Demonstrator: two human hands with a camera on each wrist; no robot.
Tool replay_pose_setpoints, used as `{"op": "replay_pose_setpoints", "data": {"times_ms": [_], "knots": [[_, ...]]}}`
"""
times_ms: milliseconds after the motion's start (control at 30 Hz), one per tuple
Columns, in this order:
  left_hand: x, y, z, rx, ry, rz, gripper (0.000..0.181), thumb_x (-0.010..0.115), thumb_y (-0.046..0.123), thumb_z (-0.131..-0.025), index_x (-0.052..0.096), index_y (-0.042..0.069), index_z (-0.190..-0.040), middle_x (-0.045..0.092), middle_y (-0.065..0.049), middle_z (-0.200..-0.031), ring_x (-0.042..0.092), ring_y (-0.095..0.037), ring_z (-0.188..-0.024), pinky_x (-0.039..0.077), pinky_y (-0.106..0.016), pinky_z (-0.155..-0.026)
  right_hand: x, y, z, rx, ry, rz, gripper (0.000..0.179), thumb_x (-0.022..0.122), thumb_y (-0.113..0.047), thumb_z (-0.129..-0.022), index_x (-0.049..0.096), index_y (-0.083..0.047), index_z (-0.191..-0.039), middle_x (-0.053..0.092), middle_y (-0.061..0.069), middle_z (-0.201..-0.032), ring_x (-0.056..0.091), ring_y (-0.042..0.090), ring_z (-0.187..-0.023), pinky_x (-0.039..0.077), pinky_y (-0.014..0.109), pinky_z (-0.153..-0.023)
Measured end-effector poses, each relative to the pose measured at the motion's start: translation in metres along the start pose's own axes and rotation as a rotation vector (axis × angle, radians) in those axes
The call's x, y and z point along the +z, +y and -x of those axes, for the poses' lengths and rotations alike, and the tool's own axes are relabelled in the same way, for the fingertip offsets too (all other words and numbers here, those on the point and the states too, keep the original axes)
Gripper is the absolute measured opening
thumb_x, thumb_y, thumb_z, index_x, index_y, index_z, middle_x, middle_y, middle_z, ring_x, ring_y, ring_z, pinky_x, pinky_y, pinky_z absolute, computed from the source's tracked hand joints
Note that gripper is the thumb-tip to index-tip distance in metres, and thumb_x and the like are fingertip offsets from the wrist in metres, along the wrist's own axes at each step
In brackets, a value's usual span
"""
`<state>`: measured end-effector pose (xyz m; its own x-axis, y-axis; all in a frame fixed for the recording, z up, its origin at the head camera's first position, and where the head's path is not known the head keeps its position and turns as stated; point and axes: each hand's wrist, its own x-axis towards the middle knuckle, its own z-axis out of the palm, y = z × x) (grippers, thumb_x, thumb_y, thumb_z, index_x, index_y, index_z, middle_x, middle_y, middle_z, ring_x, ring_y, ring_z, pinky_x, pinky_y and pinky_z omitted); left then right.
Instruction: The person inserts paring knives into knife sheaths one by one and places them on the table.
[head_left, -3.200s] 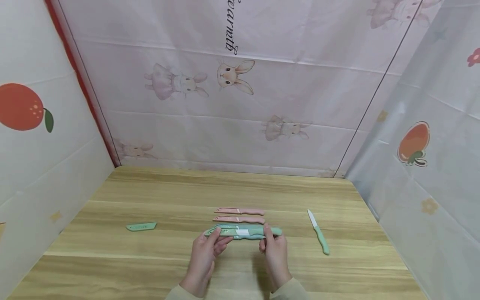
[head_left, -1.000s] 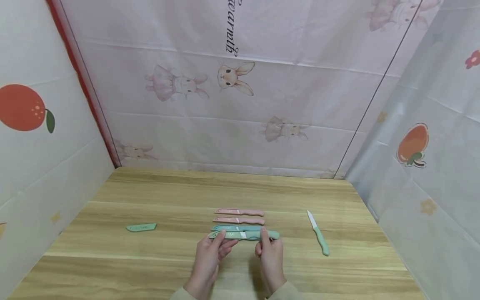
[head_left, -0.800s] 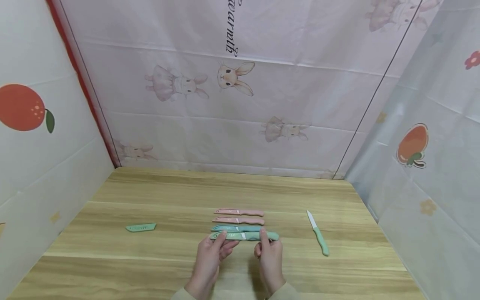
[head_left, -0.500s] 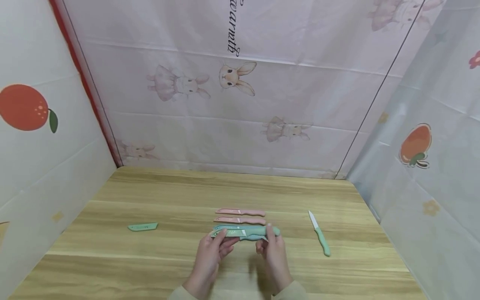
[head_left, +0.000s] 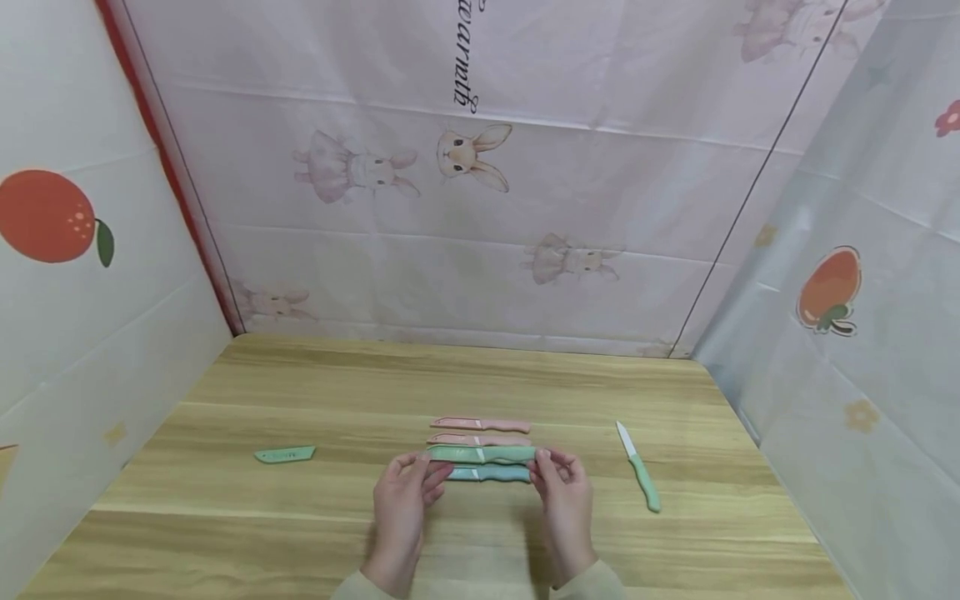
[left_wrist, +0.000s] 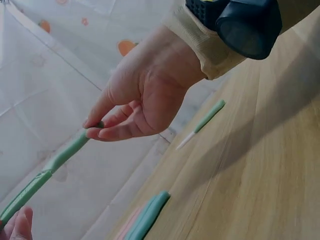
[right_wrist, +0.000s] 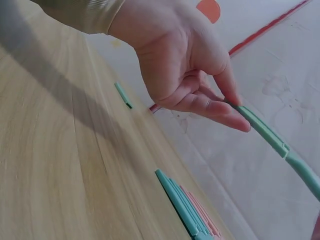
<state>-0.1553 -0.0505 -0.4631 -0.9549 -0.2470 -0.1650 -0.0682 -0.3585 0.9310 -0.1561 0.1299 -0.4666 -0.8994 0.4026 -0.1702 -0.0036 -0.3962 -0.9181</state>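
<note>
Between my two hands is a green paring knife (head_left: 510, 454) in its green sheath (head_left: 457, 453), held level above the table. My left hand (head_left: 401, 508) pinches the sheath's tip end. With thumb and fingers, my right hand (head_left: 564, 504) pinches the butt of the handle; the left wrist view shows this grip on the right hand (left_wrist: 145, 90). Directly below, a blue sheathed knife (head_left: 504, 473) lies on the table, and another blue one is largely covered by the green knife in the head view. Two pink sheathed knives (head_left: 504, 426) lie just beyond.
An unsheathed green knife (head_left: 642, 482) with a bare white blade (head_left: 626, 440) lies on the right of the wooden table (head_left: 225, 525). Over on the left is a loose green sheath (head_left: 285, 454). Printed cloth walls (head_left: 360, 275) enclose the back and sides.
The white gap between sheath and handle has narrowed since 3.2 s ago. Both hands have shifted outward to the knife's ends, and the knife sits slightly farther away, uncovering the nearer blue knife.
</note>
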Motion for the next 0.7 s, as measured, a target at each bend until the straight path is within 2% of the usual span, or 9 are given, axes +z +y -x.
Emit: {"op": "replay_pose_setpoints", "data": {"times_ms": [167, 233, 300, 367, 467, 567, 700], "knots": [[-0.003, 0.001, -0.001, 0.059, 0.034, -0.059, 0.029, 0.052, 0.019, -0.097, 0.056, -0.008, -0.105, 0.069, -0.018, -0.092, 0.069, -0.017, -0.078, 0.057, -0.027, -0.061, -0.002, -0.001, 0.001, -0.043, 0.047, 0.030, 0.026, 0.062, -0.013, -0.090, 0.051, 0.004, -0.106, 0.065, 0.007, -0.090, 0.066, 0.012, -0.079, 0.056, 0.023, -0.074], [-0.006, 0.001, -0.004, 0.076, 0.028, -0.108, 0.031, 0.053, 0.020, -0.096, 0.059, -0.009, -0.107, 0.069, -0.018, -0.091, 0.069, -0.017, -0.077, 0.057, -0.027, -0.060, -0.004, -0.002, 0.001, -0.043, 0.039, 0.089, 0.027, 0.060, -0.016, -0.092, 0.054, 0.004, -0.109, 0.067, 0.010, -0.092, 0.066, 0.014, -0.079, 0.056, 0.026, -0.072], [-0.011, 0.001, -0.007, 0.101, 0.000, -0.199, 0.031, 0.053, 0.020, -0.096, 0.061, -0.008, -0.109, 0.069, -0.017, -0.091, 0.069, -0.017, -0.076, 0.058, -0.030, -0.062, -0.006, -0.003, 0.000, -0.025, -0.006, 0.187, 0.032, 0.057, -0.019, -0.094, 0.053, 0.004, -0.117, 0.067, 0.011, -0.095, 0.066, 0.015, -0.077, 0.057, 0.028, -0.069], [-0.016, 0.001, -0.010, 0.128, -0.076, -0.345, 0.034, 0.051, 0.019, -0.097, 0.057, -0.008, -0.117, 0.070, -0.016, -0.092, 0.069, -0.018, -0.077, 0.058, -0.034, -0.067, -0.010, -0.004, -0.001, 0.002, -0.088, 0.287, 0.040, 0.053, -0.020, -0.096, 0.048, 0.006, -0.126, 0.067, 0.012, -0.095, 0.064, 0.016, -0.074, 0.055, 0.029, -0.066], [-0.022, 0.004, -0.012, 0.179, -0.235, -0.616, 0.043, 0.048, 0.013, -0.097, 0.040, -0.012, -0.131, 0.070, -0.010, -0.084, 0.068, -0.018, -0.072, 0.057, -0.035, -0.070, -0.016, -0.005, -0.003, 0.052, -0.247, 0.432, 0.051, 0.050, -0.021, -0.096, 0.036, 0.011, -0.134, 0.066, 0.010, -0.086, 0.061, 0.014, -0.068, 0.052, 0.028, -0.062], [-0.027, 0.007, -0.012, 0.171, -0.387, -0.828, 0.059, 0.047, 0.009, -0.094, 0.019, -0.017, -0.138, 0.066, -0.002, -0.069, 0.064, -0.016, -0.061, 0.054, -0.029, -0.057, -0.021, -0.004, -0.005, 0.107, -0.375, 0.535, 0.058, 0.049, -0.022, -0.097, 0.029, 0.017, -0.134, 0.064, 0.006, -0.076, 0.059, 0.012, -0.063, 0.050, 0.026, -0.059], [-0.032, 0.010, -0.009, 0.115, -0.487, -0.961, 0.064, 0.047, 0.009, -0.090, 0.015, -0.019, -0.138, 0.059, 0.002, -0.054, 0.058, -0.017, -0.048, 0.041, -0.027, -0.040, -0.027, -0.002, -0.008, 0.139, -0.468, 0.643, 0.063, 0.049, -0.026, -0.097, 0.028, 0.021, -0.133, 0.062, 0.003, -0.067, 0.057, 0.011, -0.058, 0.047, 0.024, -0.054]]}}
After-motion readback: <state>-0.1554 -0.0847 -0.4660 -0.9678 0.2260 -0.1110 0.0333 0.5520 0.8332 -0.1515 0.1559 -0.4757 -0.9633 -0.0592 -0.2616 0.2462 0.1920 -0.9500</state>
